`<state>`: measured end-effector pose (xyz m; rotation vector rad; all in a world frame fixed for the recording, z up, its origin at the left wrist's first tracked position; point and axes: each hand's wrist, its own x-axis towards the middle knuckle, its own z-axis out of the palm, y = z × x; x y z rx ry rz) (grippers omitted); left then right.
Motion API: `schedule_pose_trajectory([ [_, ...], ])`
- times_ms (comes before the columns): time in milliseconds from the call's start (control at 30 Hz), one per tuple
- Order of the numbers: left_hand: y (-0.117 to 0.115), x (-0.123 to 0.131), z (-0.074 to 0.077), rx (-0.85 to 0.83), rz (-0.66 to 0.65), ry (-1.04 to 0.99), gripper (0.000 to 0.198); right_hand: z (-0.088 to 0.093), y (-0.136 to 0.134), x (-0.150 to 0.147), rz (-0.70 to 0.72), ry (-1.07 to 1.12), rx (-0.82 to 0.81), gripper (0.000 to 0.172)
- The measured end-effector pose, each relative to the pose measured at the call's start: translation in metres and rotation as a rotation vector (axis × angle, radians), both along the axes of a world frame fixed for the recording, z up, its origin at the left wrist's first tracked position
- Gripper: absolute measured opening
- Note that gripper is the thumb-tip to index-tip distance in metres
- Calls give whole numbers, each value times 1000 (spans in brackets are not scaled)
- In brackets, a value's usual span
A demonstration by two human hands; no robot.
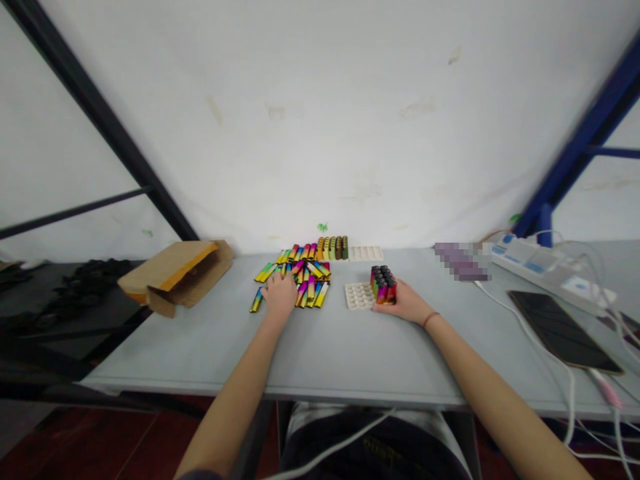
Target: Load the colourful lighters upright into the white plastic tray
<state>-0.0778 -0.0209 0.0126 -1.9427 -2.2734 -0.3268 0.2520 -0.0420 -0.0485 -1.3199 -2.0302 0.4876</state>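
On the counter (325, 353), the right hand (407, 303) is clasped around the upright lighters (383, 283) seated at the right end of the white tray (357, 295). The left hand (279, 293) lies on the loose lighters (310, 283); whether it grips one cannot be determined. Judged step: picking from the pile. Seating a lighter calls for upright alignment over a free cell. Beyond, a second tray (366, 253) stands partly filled.

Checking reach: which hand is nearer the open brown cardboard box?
Left. The left hand rests on the pile of rainbow-coloured lighters right of the open brown cardboard box; the right hand lies farther right, against the white plastic tray.
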Motion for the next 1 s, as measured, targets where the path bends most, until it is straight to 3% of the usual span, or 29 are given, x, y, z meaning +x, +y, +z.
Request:
schedule_pose_trajectory([
  [167,1,-2,-4,-7,-76,-54,48,1,0,0,-2,1,0,72],
  [300,6,-2,-9,113,-125,-102,43,0,0,0,5,5,-5,72],
  [367,11,5,-11,198,-278,-165,39,-1,1,0,10,9,-1,72],
  [433,16,23,-12,202,-535,-260,40,-3,2,0,12,11,8,72],
  [500,18,51,-15,94,-772,-360,59,-4,3,1,15,18,16,71],
  [567,19,84,-18,-41,-889,-423,85,-4,4,1,27,30,15,68],
  [633,21,113,-21,-120,-941,-469,91,-3,4,0,40,40,11,66],
  [733,24,135,-22,-186,-973,-524,75,-1,3,-2,41,49,16,65],
  [867,29,130,-15,-263,-990,-610,67,0,3,-4,21,38,17,65],
  [1000,28,120,-13,-200,-973,-589,61,-3,3,-2,16,19,25,67],
])
